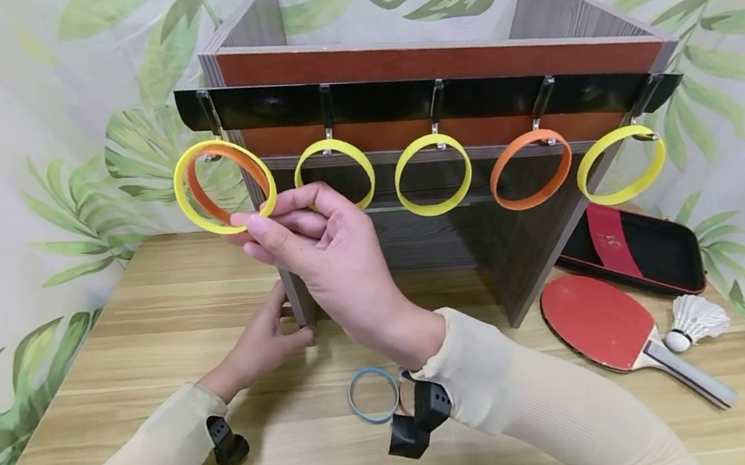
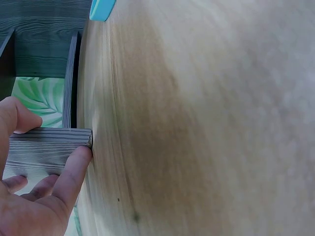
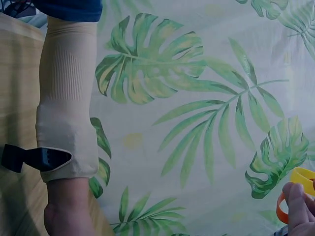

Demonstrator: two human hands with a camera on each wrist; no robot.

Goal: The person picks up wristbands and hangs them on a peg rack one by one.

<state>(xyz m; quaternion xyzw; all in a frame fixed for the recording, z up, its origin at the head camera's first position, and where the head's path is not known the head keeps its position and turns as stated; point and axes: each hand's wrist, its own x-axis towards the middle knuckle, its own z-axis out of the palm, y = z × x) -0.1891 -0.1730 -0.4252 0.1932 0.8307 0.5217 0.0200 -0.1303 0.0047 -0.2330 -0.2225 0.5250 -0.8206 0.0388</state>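
While our left hand [image 1: 264,349] clamped its grip round the foot of the grey stand [image 1: 526,275] on the desk [image 1: 111,338], our right hand [image 1: 349,267] pinched a yellow ring [image 1: 180,187] by the leftmost hook [image 1: 211,116], an orange ring [image 1: 196,189] showing through it; we could not tell whether the yellow one hung there; three other yellow rings [image 1: 468,169] and a second orange ring [image 1: 520,204] hung along the black bar [image 1: 383,97]; a blue ring [image 1: 351,399] lay below.

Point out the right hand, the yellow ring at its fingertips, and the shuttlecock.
Right hand [image 1: 351,271]: head view, middle of the hand.
Yellow ring [image 1: 180,191]: head view, left side of its band.
Shuttlecock [image 1: 701,315]: head view, its feathers.
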